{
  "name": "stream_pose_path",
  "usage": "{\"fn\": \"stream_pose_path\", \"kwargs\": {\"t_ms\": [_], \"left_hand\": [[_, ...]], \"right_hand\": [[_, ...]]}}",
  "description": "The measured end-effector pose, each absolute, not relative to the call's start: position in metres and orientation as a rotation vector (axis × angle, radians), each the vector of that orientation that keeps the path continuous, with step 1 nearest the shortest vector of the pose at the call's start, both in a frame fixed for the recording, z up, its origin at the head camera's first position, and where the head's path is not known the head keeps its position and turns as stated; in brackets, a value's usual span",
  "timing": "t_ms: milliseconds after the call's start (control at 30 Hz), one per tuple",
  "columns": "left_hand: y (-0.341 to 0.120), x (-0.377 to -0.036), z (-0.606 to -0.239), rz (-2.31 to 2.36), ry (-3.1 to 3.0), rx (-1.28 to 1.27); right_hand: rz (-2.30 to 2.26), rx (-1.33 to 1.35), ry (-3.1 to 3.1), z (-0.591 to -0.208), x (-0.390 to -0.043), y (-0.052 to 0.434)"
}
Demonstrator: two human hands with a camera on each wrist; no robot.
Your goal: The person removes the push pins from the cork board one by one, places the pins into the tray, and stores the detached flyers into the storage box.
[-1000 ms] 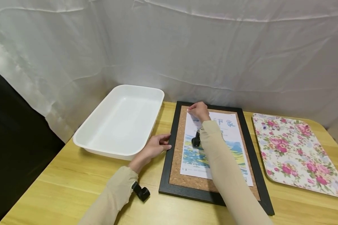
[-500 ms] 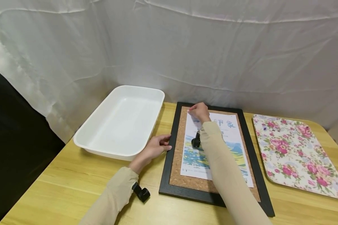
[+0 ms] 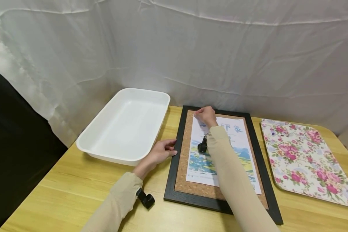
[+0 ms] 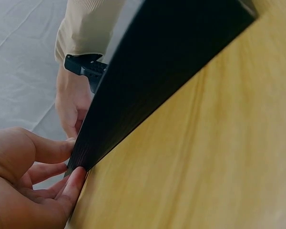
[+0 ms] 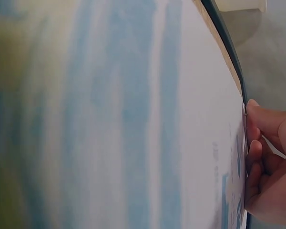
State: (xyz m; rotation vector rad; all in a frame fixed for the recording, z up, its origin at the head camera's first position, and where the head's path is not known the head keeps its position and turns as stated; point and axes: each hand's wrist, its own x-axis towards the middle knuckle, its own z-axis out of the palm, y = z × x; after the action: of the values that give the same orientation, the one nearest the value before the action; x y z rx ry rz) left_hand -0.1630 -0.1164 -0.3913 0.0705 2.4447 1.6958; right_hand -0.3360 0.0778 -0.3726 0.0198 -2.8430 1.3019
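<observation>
A black-framed cork board (image 3: 170,170) lies flat on the wooden table, with a printed blue-and-green paper (image 3: 237,145) on it. My right hand (image 3: 206,115) is at the paper's top left corner, fingers curled and pinching there. In the right wrist view those fingertips (image 5: 253,148) sit on the edge of the paper (image 5: 133,119); what is between them is hidden. My left hand (image 3: 161,151) rests on the table beside the board. Its fingertips (image 4: 74,179) press against the frame's (image 4: 152,76) left outer edge.
A white plastic tray (image 3: 124,127) stands left of the board, close to my left hand. A floral tray (image 3: 303,158) lies at the right. A white cloth backdrop hangs right behind the table. Black wrist cameras (image 3: 145,198) sit on both forearms.
</observation>
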Motion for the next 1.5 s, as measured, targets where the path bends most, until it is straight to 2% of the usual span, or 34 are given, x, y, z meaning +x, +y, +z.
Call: {"fn": "stream_pose_path", "kwargs": {"t_ms": [333, 1100, 1500], "left_hand": [[-0.118, -0.163, -0.394, 1.679, 2.442, 0.067], [-0.128, -0.167, -0.397, 1.663, 2.476, 0.037], [-0.128, -0.17, -0.397, 1.655, 2.476, 0.05]], "right_hand": [[1.522, 0.064, -2.828, -0.371, -0.337, 0.095], [1.344, 0.169, -2.927, -0.31, -0.337, 0.15], [1.273, 0.132, -2.892, -0.307, -0.333, 0.197]]}}
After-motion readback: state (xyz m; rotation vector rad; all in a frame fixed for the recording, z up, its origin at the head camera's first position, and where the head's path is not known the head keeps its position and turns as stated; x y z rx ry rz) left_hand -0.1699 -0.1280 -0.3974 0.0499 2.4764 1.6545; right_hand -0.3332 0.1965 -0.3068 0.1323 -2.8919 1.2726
